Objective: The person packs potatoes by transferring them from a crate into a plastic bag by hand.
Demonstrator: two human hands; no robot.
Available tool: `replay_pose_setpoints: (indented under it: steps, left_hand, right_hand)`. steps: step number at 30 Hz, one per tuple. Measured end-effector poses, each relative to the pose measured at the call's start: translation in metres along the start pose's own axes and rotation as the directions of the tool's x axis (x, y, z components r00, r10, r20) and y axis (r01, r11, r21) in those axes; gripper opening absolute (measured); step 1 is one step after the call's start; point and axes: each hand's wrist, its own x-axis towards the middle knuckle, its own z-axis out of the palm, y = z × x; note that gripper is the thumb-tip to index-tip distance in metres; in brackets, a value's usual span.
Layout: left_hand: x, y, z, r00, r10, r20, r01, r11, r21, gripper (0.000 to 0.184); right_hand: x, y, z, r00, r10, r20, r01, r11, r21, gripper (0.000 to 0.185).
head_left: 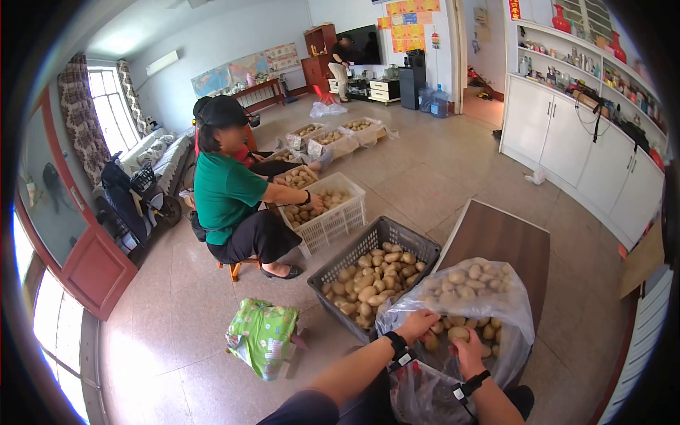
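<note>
Smooth, oval potatoes [467,273] fill a crinkled, see-through plastic bag [516,292] at the brown desk's [496,237] near end. The right hand's [469,354] fingers curl closed around 1 potato [458,333] — the left hand's [418,326] bend down inside, their grip unclear. A dark perforated crate [333,303] sits beside, on tiled floor [163,340].

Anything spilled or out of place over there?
A small crumpled white scrap by the white cabinets and some clear plastic beyond the far boxes lie loose on the floor, like litter. Nothing looks spilled.
</note>
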Motion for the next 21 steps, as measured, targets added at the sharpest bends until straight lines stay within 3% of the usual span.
replay_pose_setpoints:
  steps: [4,6,7,9,10,12,14,16,18,19,21]
  left_hand:
    - [-0.013,0.010,0.003,0.999,-0.001,0.047,0.004,0.997,-0.076,0.042]
    - [-0.026,0.024,0.003,0.996,-0.010,0.084,0.022,0.989,-0.146,0.041]
    - [-0.029,0.028,0.002,0.991,-0.015,0.133,0.036,0.986,-0.162,0.041]
    - [-0.030,0.029,0.000,0.983,-0.019,0.182,0.052,0.983,-0.177,0.041]
    - [-0.029,0.027,-0.002,0.970,-0.008,0.244,0.056,0.980,-0.189,0.041]
    - [-0.024,0.024,-0.007,0.952,0.003,0.305,0.062,0.977,-0.202,0.040]
    - [-0.024,0.025,-0.011,0.938,0.003,0.346,0.074,0.975,-0.210,0.037]
    - [-0.022,0.023,-0.012,0.949,0.003,0.314,0.080,0.965,-0.251,0.035]
    - [-0.019,0.020,-0.015,0.960,0.001,0.281,0.085,0.953,-0.292,0.034]
    - [-0.016,0.016,-0.018,0.962,0.089,0.259,-0.011,0.957,-0.289,0.033]
    - [-0.015,0.016,-0.022,0.955,0.176,0.237,-0.106,0.953,-0.282,0.032]
  right_hand:
    - [-0.007,-0.027,0.029,0.993,-0.020,0.117,0.017,0.999,0.033,0.045]
    - [0.004,-0.017,0.036,0.978,-0.162,0.130,0.169,0.985,-0.045,0.040]
    - [0.003,-0.017,0.038,0.978,-0.162,0.130,0.169,0.985,-0.045,0.040]
    - [0.003,-0.020,0.043,0.936,-0.308,0.169,0.335,0.927,-0.169,0.029]
    - [0.000,-0.026,0.045,0.936,-0.308,0.170,0.335,0.927,-0.170,0.029]
    - [-0.008,-0.040,0.045,0.924,-0.348,0.156,0.378,0.783,-0.493,0.026]
    - [0.001,-0.022,0.039,0.929,-0.349,0.124,0.368,0.834,-0.411,0.026]
    - [0.005,-0.013,0.032,0.933,-0.349,0.091,0.359,0.876,-0.323,0.026]
    - [0.003,-0.013,0.025,0.910,-0.408,0.067,0.392,0.800,-0.454,0.025]
    - [0.004,-0.010,0.020,0.910,-0.408,0.067,0.392,0.800,-0.454,0.025]
    - [0.007,0.004,0.005,0.894,-0.446,0.048,0.373,0.680,-0.632,0.027]
